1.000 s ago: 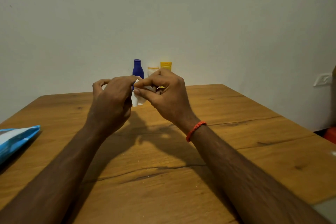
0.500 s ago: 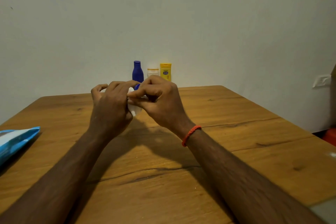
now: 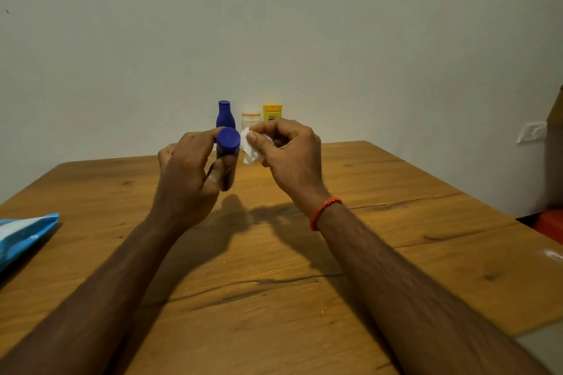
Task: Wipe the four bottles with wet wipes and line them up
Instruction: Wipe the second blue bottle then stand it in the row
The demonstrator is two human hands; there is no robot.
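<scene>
While our left hand (image 3: 185, 179) fingers clasp the small blue plastic bottle (image 3: 227, 146), cap end toward us, our right hand (image 3: 289, 155) fingers pinch the crumpled white wet wipe (image 3: 250, 153) just beside its cap.

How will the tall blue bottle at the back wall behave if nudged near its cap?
The tall blue bottle looks narrow at the neck and tall for its footprint, so it would probably tip rather than slide. It stands close beside the white jar, so it might knock that. Its smooth plastic may be slippery if wet.
</scene>
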